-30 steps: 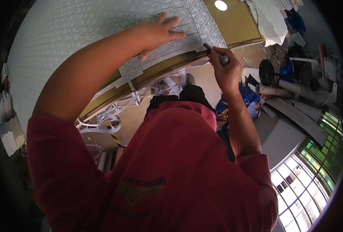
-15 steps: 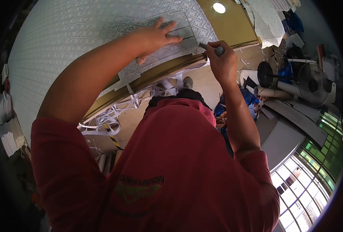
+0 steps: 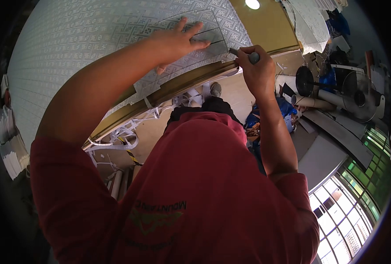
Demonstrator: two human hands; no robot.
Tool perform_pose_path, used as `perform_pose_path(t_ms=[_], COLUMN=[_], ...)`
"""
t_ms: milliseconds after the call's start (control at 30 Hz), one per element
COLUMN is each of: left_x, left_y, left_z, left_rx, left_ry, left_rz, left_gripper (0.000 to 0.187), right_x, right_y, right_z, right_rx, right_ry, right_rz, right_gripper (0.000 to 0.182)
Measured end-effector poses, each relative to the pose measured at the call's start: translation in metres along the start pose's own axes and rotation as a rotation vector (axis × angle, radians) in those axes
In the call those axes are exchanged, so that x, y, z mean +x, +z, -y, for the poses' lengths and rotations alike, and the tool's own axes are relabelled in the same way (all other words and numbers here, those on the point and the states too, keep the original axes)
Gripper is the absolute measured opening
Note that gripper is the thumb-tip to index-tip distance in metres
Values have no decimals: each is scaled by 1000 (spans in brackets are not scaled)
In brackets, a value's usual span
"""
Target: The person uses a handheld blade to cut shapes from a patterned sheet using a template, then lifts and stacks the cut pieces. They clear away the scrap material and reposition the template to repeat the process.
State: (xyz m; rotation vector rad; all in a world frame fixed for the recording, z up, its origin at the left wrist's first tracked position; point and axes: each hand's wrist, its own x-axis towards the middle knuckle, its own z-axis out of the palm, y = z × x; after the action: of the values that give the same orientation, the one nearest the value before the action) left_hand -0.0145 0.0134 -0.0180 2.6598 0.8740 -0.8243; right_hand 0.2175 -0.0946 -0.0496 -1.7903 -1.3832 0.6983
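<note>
Right of a clear plate under the spread left hand, a grey tool is being gripped by the right hand.

Below the right hand we see beige floor; to the hand's right, a fan; farther back, a bright gridded window.
</note>
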Motion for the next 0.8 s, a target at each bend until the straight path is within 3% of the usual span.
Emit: perform_pose_path(t_ms=[467, 633, 800], left_x=[-2, -3, -5], left_y=[-1, -6, -10], left_z=[-3, -4, -3], left_rx=[20, 8, 2], left_ry=[-19, -31, -18], left_rz=[-8, 11, 10], left_gripper=[141, 137, 133], right_x=[4, -23, 29], right_y=[2, 19, 46], right_z=[8, -19, -15], right_rx=[-108, 8, 49], right_ry=[31, -54, -186], right_rz=[8, -162, -199], right_gripper=[16, 19, 19])
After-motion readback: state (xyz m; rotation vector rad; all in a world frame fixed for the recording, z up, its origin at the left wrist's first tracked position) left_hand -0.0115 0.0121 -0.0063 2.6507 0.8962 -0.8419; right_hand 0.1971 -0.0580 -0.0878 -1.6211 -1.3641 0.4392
